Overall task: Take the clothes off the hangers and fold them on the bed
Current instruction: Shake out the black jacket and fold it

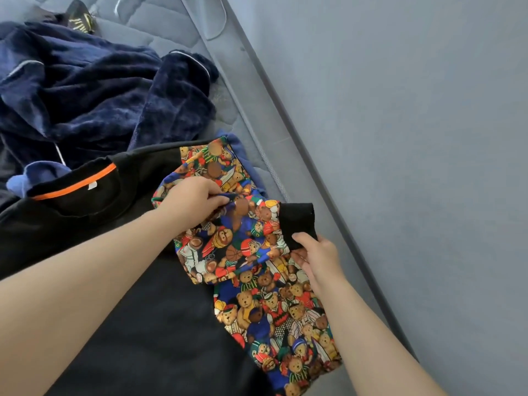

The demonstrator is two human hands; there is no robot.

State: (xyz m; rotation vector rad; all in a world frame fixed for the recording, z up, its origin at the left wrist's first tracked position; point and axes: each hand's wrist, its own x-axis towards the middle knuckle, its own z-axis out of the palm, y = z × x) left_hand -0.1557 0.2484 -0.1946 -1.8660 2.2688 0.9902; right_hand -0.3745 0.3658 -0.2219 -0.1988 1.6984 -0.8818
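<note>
A black top (85,224) with an orange neck band and teddy-bear print sleeves lies spread on the grey bed (160,30). One printed sleeve (243,247) is bent across the right side of the top. My left hand (191,198) pinches the printed fabric near the sleeve's upper part. My right hand (317,258) grips the sleeve's black cuff (297,221) between thumb and fingers. No hanger shows in the black top.
A rumpled dark blue plush garment (94,90) lies beyond the black top. A black item with yellow marks (80,18) sits at the far end of the mattress. A grey wall (400,138) runs along the bed's right edge.
</note>
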